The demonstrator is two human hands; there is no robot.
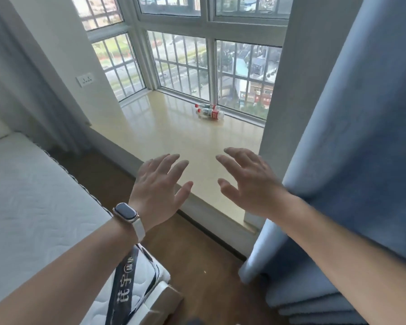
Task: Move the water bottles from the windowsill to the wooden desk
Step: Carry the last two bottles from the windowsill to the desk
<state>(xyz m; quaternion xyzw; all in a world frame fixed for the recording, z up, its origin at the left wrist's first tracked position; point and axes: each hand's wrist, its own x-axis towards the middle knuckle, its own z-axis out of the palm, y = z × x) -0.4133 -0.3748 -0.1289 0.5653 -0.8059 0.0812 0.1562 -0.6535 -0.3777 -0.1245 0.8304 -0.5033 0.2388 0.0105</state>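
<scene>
View from the head camera. You are holding your left hand (158, 184) and your right hand (249, 181) out in front of you, palms down, above the near edge of the windowsill (164, 134). Both hands are lying relaxed with fingers spread and are grasping nothing. Neither is touching the sill as far as the view shows.

The two water bottles (210, 112) are lying on their sides at the far end of the windowsill, just beside the window (181, 66) and well apart from your hands. Their red caps are pointing left and red labels are wrapping their bodies. They appear to be touching each other, though they are too small here to be sure.

You are wearing a watch (126, 212) on your left wrist. A blue curtain (361, 137) is hanging to the right, just beside your right forearm. A white mattress (33, 195) is lying at the left, beneath your left forearm. A wall socket (85, 79) is sitting on the wall left of the window.
</scene>
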